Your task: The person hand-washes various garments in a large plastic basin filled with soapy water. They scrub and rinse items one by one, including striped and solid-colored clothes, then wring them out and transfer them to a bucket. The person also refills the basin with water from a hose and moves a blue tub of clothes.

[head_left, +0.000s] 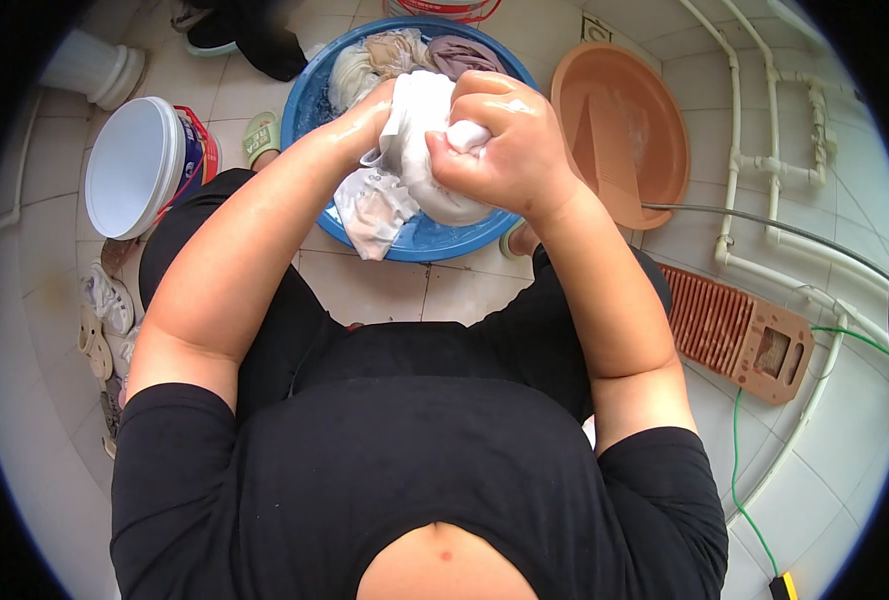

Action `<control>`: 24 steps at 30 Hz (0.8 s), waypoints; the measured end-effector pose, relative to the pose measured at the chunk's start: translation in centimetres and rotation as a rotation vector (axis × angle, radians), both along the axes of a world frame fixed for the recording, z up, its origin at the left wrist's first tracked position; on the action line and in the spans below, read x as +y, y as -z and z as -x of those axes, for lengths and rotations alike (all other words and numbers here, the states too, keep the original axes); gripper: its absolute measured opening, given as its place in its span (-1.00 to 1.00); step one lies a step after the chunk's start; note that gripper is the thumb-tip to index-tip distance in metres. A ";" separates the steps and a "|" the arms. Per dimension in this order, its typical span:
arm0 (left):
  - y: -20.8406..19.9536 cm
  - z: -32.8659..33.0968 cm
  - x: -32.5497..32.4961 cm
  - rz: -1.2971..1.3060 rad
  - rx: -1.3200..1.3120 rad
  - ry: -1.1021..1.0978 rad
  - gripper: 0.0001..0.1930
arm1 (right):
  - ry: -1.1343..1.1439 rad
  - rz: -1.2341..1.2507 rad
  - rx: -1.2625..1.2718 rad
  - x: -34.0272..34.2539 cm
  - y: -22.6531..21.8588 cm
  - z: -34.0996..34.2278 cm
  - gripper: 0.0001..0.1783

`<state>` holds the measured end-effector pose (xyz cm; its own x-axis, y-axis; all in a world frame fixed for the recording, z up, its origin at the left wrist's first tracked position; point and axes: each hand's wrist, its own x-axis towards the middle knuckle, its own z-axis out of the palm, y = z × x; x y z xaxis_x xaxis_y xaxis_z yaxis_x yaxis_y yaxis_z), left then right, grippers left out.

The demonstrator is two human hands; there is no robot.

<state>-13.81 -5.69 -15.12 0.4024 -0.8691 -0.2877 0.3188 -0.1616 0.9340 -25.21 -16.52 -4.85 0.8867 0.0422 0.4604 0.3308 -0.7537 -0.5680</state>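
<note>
A wet white garment (pixel 426 140) is bunched up above a blue basin (pixel 314 95), partly hanging down over the basin's near side. My right hand (pixel 509 140) is closed in a fist around it, and a white fold pokes out between thumb and fingers. My left hand (pixel 374 112) reaches in from the other side. White cloth covers its fingers, so their grip is hidden. A thin, wet, whitish piece (pixel 374 212) drapes over the basin's near rim. Behind my hands, cream cloth (pixel 352 76) and mauve cloth (pixel 462 56) lie in the basin.
An orange-brown basin (pixel 664 120) leans at the right beside white wall pipes (pixel 732 130). A brown washboard (pixel 734 335) lies below it. At left stand a white-lidded bucket (pixel 132 168) and several shoes (pixel 109 300). A dark hose (pixel 764 222) and green cord (pixel 736 450) run at right.
</note>
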 end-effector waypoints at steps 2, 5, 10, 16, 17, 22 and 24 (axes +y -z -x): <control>0.4 -0.6 0.0 -0.093 -0.145 0.039 -0.81 | 0.020 -0.047 0.008 -0.7 1.4 -0.2 -0.83; -2.2 -0.8 0.5 -0.115 0.035 -0.203 -0.80 | 0.186 -0.403 0.142 -1.7 4.6 -0.7 -0.81; -5.9 -5.4 5.2 -0.033 0.309 -0.535 -0.68 | 0.578 -1.500 0.679 -2.2 5.0 -2.5 -0.45; -9.7 -13.7 16.5 -0.141 -0.163 -0.945 -0.73 | 0.425 -1.213 0.779 -2.2 7.4 -2.4 -0.55; -9.6 -15.1 19.0 -0.144 -0.202 -1.030 -0.75 | 0.381 -1.194 0.804 -1.9 7.6 -2.5 -0.57; -8.0 -19.5 28.7 -0.267 -0.232 -1.401 -0.56 | 0.313 -1.070 0.903 -0.2 7.9 -2.2 -0.64; -7.6 -18.9 29.9 -0.135 -0.238 -1.410 -0.48 | 0.279 -1.019 0.921 0.3 7.9 -2.0 -0.64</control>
